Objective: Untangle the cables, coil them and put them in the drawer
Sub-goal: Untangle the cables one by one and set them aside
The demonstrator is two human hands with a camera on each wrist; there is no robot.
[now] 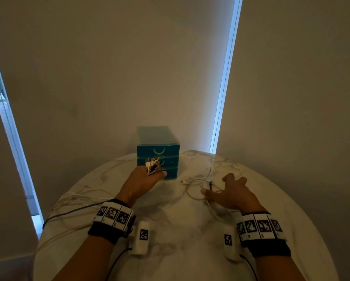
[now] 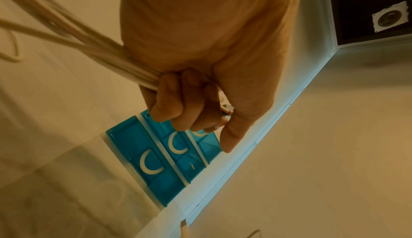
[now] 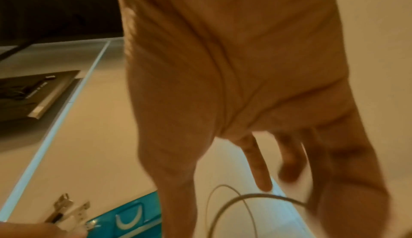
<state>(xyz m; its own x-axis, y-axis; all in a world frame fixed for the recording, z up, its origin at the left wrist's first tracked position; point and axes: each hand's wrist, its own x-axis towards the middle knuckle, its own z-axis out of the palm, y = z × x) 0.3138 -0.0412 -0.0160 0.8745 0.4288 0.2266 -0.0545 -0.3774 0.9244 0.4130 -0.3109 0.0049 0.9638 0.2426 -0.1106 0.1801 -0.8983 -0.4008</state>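
Observation:
My left hand (image 1: pixel 147 176) grips a bundle of cable ends, and their USB plugs (image 1: pixel 154 164) stick up in front of the blue drawer unit (image 1: pixel 158 152). In the left wrist view its fingers (image 2: pixel 176 104) curl round several pale cables (image 2: pixel 84 44). These cables (image 1: pixel 68 201) trail left over the table edge. My right hand (image 1: pixel 224 186) is spread open over a loose white cable (image 1: pixel 194 182) on the table. In the right wrist view that cable (image 3: pixel 243 197) loops below the fingers (image 3: pixel 258 166). All three drawers (image 2: pixel 156 162) are closed.
The round white marble table (image 1: pixel 170 230) stands against a beige wall. Its left edge lies close to a bright window strip (image 1: pixel 13 138), and another strip (image 1: pixel 224 82) is at the back right. Bare marble lies between my forearms.

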